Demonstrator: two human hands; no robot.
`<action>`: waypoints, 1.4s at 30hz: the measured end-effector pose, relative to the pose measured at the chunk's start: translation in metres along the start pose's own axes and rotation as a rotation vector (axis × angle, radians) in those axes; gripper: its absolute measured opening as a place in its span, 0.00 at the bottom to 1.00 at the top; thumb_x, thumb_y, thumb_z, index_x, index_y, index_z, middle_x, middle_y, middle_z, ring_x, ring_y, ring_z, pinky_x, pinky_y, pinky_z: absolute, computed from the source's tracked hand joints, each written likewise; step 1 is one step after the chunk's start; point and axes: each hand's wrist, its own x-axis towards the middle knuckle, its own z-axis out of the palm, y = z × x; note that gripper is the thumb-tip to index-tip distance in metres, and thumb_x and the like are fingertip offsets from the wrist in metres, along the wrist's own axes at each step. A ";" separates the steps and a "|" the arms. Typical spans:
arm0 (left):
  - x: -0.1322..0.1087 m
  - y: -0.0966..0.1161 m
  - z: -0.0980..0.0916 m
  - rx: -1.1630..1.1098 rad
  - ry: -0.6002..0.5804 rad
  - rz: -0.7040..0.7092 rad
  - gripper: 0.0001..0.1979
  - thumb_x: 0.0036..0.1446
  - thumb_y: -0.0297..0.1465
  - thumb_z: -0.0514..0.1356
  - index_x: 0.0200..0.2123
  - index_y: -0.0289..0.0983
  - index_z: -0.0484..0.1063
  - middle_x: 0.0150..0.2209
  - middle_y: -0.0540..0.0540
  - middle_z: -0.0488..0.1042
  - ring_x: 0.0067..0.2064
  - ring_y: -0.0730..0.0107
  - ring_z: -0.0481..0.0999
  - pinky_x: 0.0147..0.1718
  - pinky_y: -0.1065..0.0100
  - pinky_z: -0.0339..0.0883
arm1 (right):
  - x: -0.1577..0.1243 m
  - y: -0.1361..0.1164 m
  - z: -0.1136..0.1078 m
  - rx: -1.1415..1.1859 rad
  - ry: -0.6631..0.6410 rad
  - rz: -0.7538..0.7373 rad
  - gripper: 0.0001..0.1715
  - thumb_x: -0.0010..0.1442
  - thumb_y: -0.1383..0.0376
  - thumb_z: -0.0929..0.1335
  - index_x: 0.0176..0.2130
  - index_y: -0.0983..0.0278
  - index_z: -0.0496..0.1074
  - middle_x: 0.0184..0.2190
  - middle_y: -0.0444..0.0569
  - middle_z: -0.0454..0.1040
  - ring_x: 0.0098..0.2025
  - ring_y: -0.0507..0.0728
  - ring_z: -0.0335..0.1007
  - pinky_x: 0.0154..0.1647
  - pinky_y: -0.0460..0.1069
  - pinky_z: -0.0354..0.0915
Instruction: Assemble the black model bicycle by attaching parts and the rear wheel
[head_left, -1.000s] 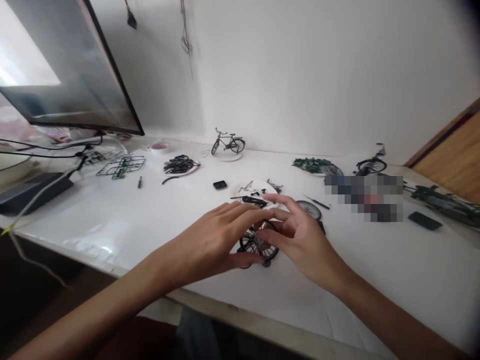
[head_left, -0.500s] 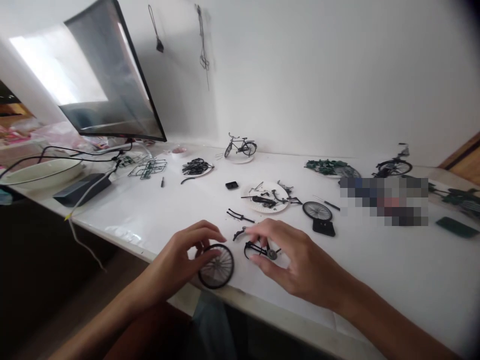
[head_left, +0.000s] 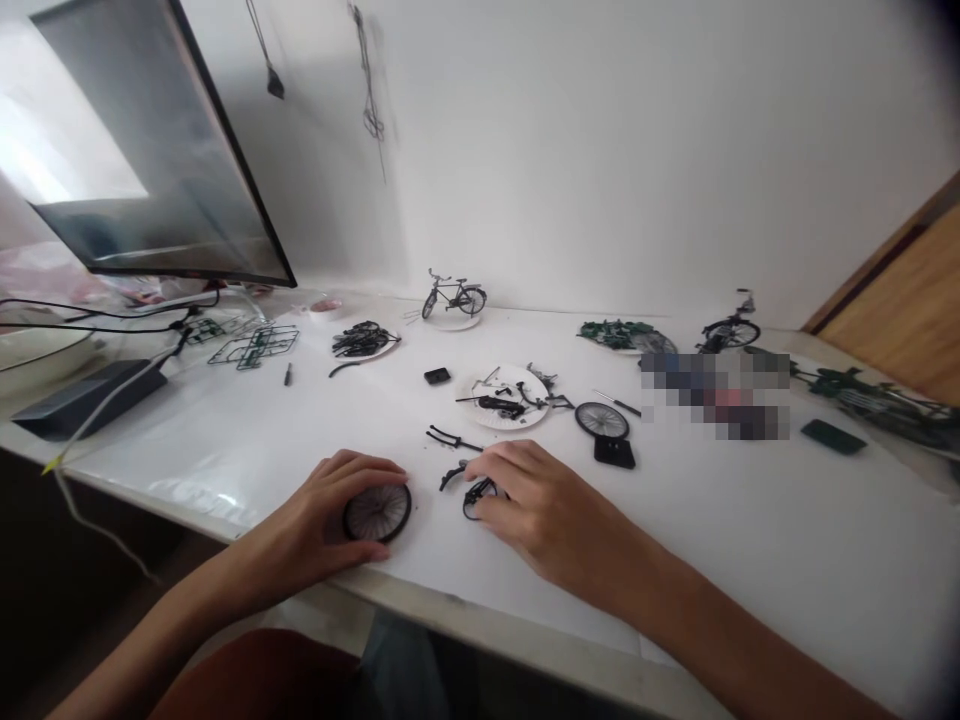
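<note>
My left hand (head_left: 341,510) curves around a small black spoked wheel (head_left: 377,513) of a model bicycle, fingers at its upper rim and thumb at the lower one. The wheel lies almost flat on the white table near its front edge. To the right, my right hand (head_left: 517,495) has its fingers and thumb closed around a black model bicycle frame part (head_left: 480,496), which they largely hide. A curved black mudguard-like piece (head_left: 451,476) lies just left of those fingertips. Beyond it is a black fork (head_left: 454,438).
A white paper plate (head_left: 480,422) holds small black parts. Another spoked wheel (head_left: 602,421) rests by a black block (head_left: 615,452). An assembled model bicycle (head_left: 454,295) stands at the back. A monitor (head_left: 172,150) and a dark box (head_left: 90,400) are at left.
My left hand has spread from a pinch on the wheel to a grasp around its rim, and the wheel has tipped flatter. My right fingers have closed in on the frame part. The view has shifted right.
</note>
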 end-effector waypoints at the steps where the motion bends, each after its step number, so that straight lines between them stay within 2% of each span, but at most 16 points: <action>1: 0.001 -0.001 0.000 0.000 -0.002 0.010 0.26 0.59 0.39 0.65 0.59 0.48 0.65 0.58 0.43 0.67 0.60 0.54 0.67 0.60 0.52 0.65 | 0.000 0.002 0.001 0.081 0.025 0.041 0.10 0.63 0.75 0.67 0.32 0.66 0.76 0.44 0.53 0.73 0.49 0.60 0.68 0.53 0.55 0.65; 5: 0.002 0.004 0.006 0.014 0.037 0.042 0.27 0.57 0.34 0.66 0.58 0.48 0.63 0.58 0.43 0.65 0.58 0.55 0.69 0.58 0.52 0.68 | -0.002 0.007 0.004 0.321 0.068 0.230 0.07 0.65 0.69 0.68 0.37 0.65 0.78 0.35 0.49 0.73 0.39 0.56 0.68 0.42 0.52 0.67; 8: 0.004 0.020 0.016 -0.003 0.120 0.059 0.28 0.56 0.33 0.66 0.59 0.48 0.61 0.61 0.41 0.60 0.60 0.51 0.66 0.58 0.51 0.67 | -0.003 0.009 0.003 0.372 0.062 0.263 0.08 0.66 0.70 0.67 0.38 0.65 0.77 0.31 0.48 0.75 0.37 0.55 0.69 0.44 0.53 0.67; 11: 0.010 0.036 0.029 -0.013 0.172 0.095 0.25 0.58 0.33 0.64 0.57 0.47 0.61 0.63 0.40 0.56 0.64 0.52 0.62 0.60 0.50 0.65 | -0.004 0.010 0.003 0.376 0.070 0.261 0.08 0.66 0.70 0.66 0.39 0.66 0.76 0.34 0.49 0.77 0.38 0.55 0.70 0.46 0.54 0.67; 15: 0.016 0.046 0.038 -0.017 0.170 0.136 0.30 0.59 0.34 0.64 0.62 0.46 0.54 0.64 0.38 0.55 0.65 0.53 0.60 0.60 0.51 0.65 | -0.007 0.012 0.005 0.351 0.092 0.304 0.08 0.67 0.69 0.65 0.43 0.65 0.75 0.37 0.51 0.77 0.41 0.57 0.71 0.44 0.54 0.68; 22: 0.009 0.048 0.038 0.025 0.115 0.199 0.36 0.57 0.34 0.67 0.63 0.45 0.52 0.63 0.36 0.59 0.60 0.52 0.66 0.57 0.51 0.68 | -0.008 0.010 0.005 0.388 0.106 0.381 0.07 0.67 0.68 0.66 0.42 0.64 0.75 0.36 0.49 0.79 0.37 0.56 0.74 0.40 0.51 0.68; 27: 0.015 0.049 0.042 0.058 0.154 0.219 0.37 0.59 0.35 0.66 0.65 0.42 0.49 0.64 0.35 0.58 0.62 0.52 0.63 0.58 0.50 0.65 | -0.010 0.012 0.004 0.409 0.079 0.365 0.07 0.68 0.69 0.65 0.42 0.63 0.74 0.37 0.48 0.78 0.37 0.55 0.74 0.40 0.51 0.68; 33: 0.032 0.052 0.045 0.138 0.182 0.258 0.32 0.63 0.36 0.62 0.64 0.39 0.50 0.63 0.33 0.60 0.62 0.52 0.63 0.57 0.50 0.62 | -0.011 0.019 0.004 0.459 0.036 0.332 0.09 0.66 0.71 0.66 0.43 0.63 0.75 0.38 0.48 0.78 0.38 0.56 0.75 0.42 0.52 0.70; 39: 0.045 0.052 0.048 0.178 0.237 0.252 0.27 0.63 0.39 0.62 0.60 0.39 0.57 0.59 0.38 0.67 0.60 0.54 0.64 0.58 0.51 0.57 | -0.010 0.018 -0.001 0.470 0.021 0.305 0.11 0.66 0.72 0.65 0.43 0.61 0.76 0.40 0.48 0.79 0.41 0.57 0.76 0.44 0.52 0.71; 42: 0.047 0.053 0.045 0.199 0.224 0.262 0.25 0.63 0.40 0.62 0.59 0.39 0.61 0.59 0.40 0.68 0.60 0.56 0.64 0.58 0.53 0.58 | -0.012 0.020 -0.005 0.454 -0.017 0.267 0.12 0.66 0.72 0.64 0.44 0.62 0.75 0.43 0.49 0.78 0.43 0.57 0.75 0.46 0.52 0.71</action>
